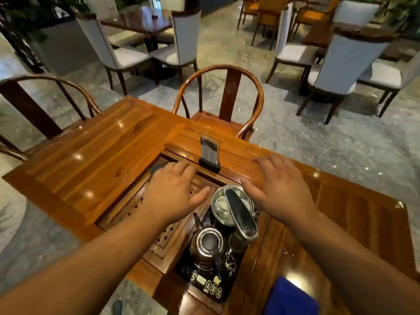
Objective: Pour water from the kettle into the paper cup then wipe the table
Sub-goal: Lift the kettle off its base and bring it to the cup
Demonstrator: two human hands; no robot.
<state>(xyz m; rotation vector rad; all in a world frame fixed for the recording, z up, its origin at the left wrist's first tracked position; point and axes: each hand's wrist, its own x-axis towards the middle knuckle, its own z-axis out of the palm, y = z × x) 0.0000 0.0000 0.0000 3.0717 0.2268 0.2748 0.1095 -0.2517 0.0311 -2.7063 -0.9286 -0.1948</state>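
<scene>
A steel kettle (221, 206) with a long black handle stands on a black electric tea stove (204, 278) sunk into the wooden table (95, 151). A smaller dark kettle (208, 245) sits in front of it. My left hand (172, 192) hovers palm down over the slatted tea tray (159, 242), just left of the steel kettle, holding nothing. My right hand (279, 185) hovers palm down just right of the kettle, fingers apart, empty. A blue cloth (291, 296) lies at the table's near right edge. No paper cup is in view.
A small upright card stand (209, 153) stands beyond the tray. A dark round object (156, 168) peeks out past my left fingers. Two round-backed wooden chairs (225, 103) face the table's far side. More tables and white chairs (181, 42) fill the room behind.
</scene>
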